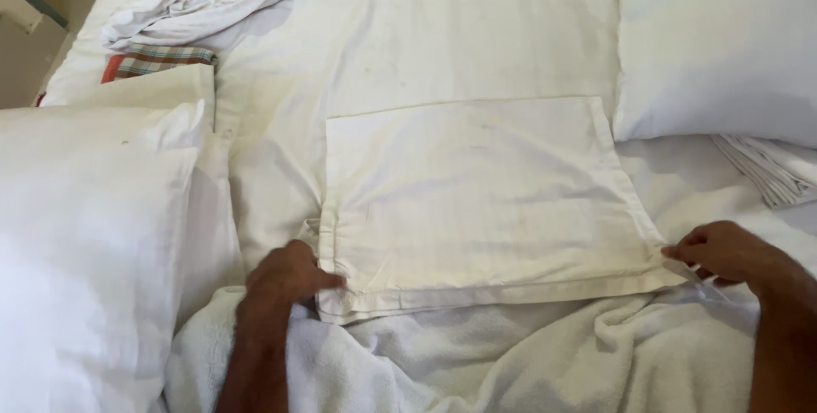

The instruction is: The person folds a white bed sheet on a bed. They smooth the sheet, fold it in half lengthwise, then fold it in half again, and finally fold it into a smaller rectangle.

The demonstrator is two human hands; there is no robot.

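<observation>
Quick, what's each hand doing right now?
Left hand: closed on the pillowcase, near left corner.
Right hand: pinching its near right corner.

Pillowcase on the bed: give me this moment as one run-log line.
left hand: pinches near-left corner of pillowcase | right hand: pinches near-right corner | pillowcase: flat on bed sheet | towel: bunched nearest the person

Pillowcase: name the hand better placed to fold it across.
Left, probably. The left hand grips the pillowcase at its thick hemmed corner; the right hand only pinches the far corner's tip.
</observation>
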